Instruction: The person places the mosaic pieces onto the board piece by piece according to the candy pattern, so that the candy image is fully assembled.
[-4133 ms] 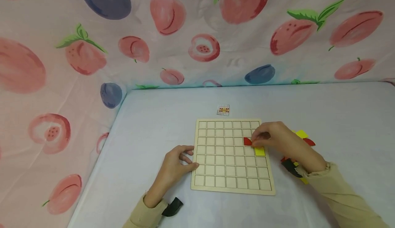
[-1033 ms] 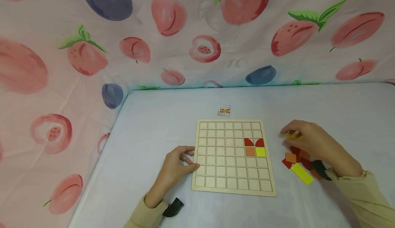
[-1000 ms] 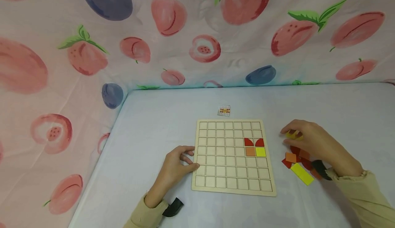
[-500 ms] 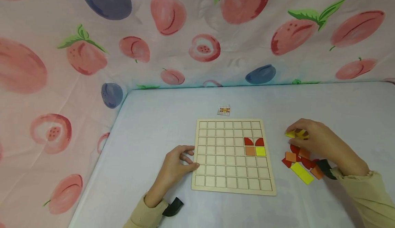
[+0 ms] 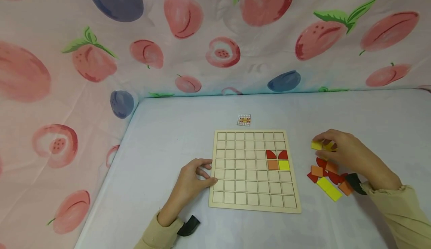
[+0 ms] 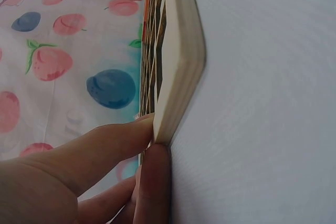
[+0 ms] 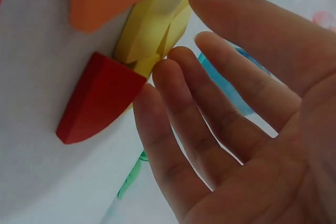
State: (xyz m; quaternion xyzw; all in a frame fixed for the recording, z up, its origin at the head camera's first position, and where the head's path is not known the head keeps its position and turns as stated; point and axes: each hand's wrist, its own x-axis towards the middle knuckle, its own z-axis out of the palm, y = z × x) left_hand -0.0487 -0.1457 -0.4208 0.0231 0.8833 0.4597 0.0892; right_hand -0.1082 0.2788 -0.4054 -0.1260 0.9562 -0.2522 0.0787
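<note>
A wooden grid board [image 5: 235, 175] lies flat on the table. My left hand [image 5: 193, 176] holds its left edge; in the left wrist view the thumb [image 6: 123, 140] lies on the rim with a finger against the side. Two red fan-shaped pieces [image 5: 271, 154], an orange square [image 5: 273, 164] and a yellow square [image 5: 284, 165] sit in cells at the board's right. My right hand [image 5: 347, 149] is over loose pieces beyond that side, its fingertips at a yellow square piece [image 5: 316, 145] and other yellow pieces [image 7: 152, 30]. Its fingers are spread and loosely bent.
Red, orange [image 5: 317, 171] and long yellow pieces [image 5: 329, 189] lie in a loose pile by my right wrist. A small printed pattern card [image 5: 244, 120] lies behind the board. A fruit-print cloth [image 5: 202, 35] hangs along the back and left of the table.
An orange square and a second red piece now show on the board. My right hand has moved from board to pile, and the yellow piece at its fingertips has turned. The left hand stays put.
</note>
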